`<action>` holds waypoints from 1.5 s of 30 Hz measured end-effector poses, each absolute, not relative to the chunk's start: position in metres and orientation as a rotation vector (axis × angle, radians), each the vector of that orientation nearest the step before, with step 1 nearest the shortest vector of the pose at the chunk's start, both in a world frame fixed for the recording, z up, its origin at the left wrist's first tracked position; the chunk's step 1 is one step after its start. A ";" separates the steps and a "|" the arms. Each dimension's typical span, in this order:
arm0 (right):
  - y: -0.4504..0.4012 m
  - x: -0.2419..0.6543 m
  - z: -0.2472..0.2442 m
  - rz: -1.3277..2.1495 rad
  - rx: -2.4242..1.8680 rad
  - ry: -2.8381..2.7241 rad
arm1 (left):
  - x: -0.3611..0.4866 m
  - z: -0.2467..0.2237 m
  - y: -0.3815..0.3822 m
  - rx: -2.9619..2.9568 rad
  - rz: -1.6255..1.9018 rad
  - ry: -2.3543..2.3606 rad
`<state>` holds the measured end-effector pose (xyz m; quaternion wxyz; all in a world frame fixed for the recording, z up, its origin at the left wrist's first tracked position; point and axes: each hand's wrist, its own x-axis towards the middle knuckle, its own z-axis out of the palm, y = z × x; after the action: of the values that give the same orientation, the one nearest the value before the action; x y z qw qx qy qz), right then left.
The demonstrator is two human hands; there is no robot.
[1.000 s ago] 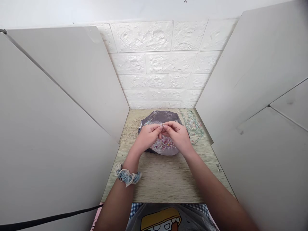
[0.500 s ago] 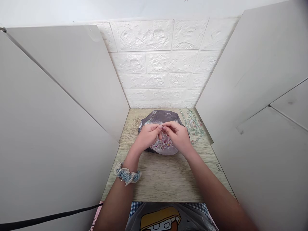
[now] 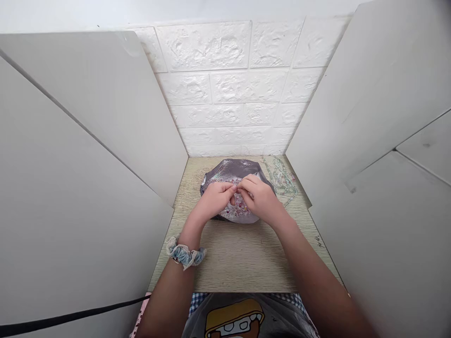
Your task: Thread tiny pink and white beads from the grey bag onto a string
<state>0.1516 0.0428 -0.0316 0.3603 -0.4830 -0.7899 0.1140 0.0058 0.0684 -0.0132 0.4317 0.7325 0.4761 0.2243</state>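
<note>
Two hands pinch something tiny together over a bag of beads on a narrow desk.

Head view: the left hand and the right hand meet fingertip to fingertip above the beads, thumbs and forefingers closed on a piece too small to make out. The beads, pink and pale, lie in a shiny grey bag that sits at the far middle of the wooden desk, partly covered by both hands. Just right of the bag, near the far right corner, lie strands of green beads. A blue scrunchie circles the left wrist. White panels wall the desk on left and right, with a white brick wall at the far end.
</note>
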 end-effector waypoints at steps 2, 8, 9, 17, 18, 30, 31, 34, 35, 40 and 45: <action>0.042 0.150 -0.031 0.303 -1.253 -2.023 | 0.006 -0.012 0.068 1.821 0.559 1.176; 0.044 0.152 -0.030 0.269 -1.251 -1.952 | 0.006 -0.010 0.067 1.727 0.569 1.105; 0.044 0.153 -0.030 0.264 -1.243 -1.933 | 0.006 -0.010 0.067 1.698 0.577 1.097; 0.045 0.155 -0.030 0.323 -1.132 -1.905 | 0.002 -0.016 0.070 1.662 0.631 1.036; 0.045 0.154 -0.031 0.324 -1.131 -1.909 | 0.002 -0.017 0.070 1.662 0.633 1.032; 0.042 0.148 -0.034 0.186 -1.223 -1.892 | 0.010 -0.011 0.068 1.447 0.653 0.984; 0.042 0.147 -0.034 0.171 -1.245 -1.897 | 0.010 -0.011 0.069 1.443 0.652 0.990; 0.042 0.145 -0.034 0.168 -1.284 -1.899 | 0.010 -0.013 0.070 1.437 0.647 0.997; 0.042 0.145 -0.034 0.171 -1.282 -1.891 | 0.010 -0.013 0.070 1.432 0.653 0.997; 0.044 0.150 -0.033 0.188 -1.232 -1.782 | 0.008 -0.012 0.070 1.398 0.695 1.004; 0.044 0.152 -0.031 0.255 -1.155 -1.829 | 0.006 -0.012 0.071 1.420 0.697 0.961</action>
<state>0.1522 0.0441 -0.0312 0.4633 -0.4701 -0.7440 0.1038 0.0062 0.0706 -0.0124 0.6014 0.6131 0.4149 0.3006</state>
